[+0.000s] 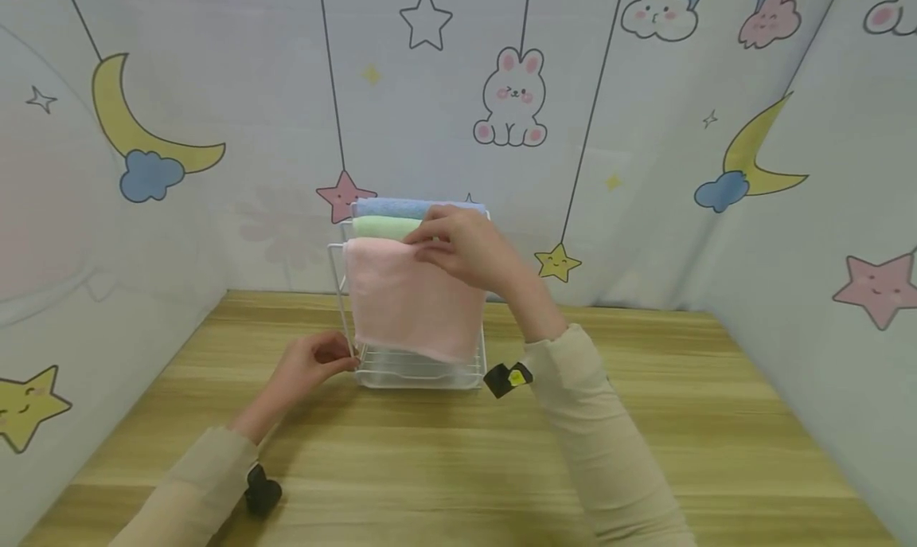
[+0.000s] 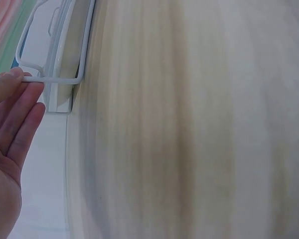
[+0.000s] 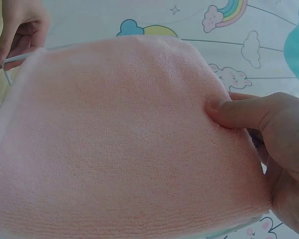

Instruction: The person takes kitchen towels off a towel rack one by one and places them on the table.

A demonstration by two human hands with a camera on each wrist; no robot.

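Note:
A pink towel (image 1: 411, 304) hangs over the front bar of a small white wire rack (image 1: 419, 381). My right hand (image 1: 469, 248) pinches its top edge; in the right wrist view the thumb (image 3: 229, 113) presses the cloth's near face, while the other fingers are mostly hidden behind it. Low on the rack's left side, my left hand (image 1: 308, 368) pinches an upright wire (image 2: 55, 79) between thumb and fingers. Behind the pink cloth hang a light green towel (image 1: 383, 227) and, farther back, a blue towel (image 1: 390, 206), both partly covered.
The rack stands on a wood-grain table (image 1: 401, 467) near its back edge. White cloth walls (image 1: 272, 133) printed with moons, stars and rabbits rise behind and on both sides. A black strap piece (image 1: 509, 378) hangs by the right cuff, another (image 1: 263, 491) by the left.

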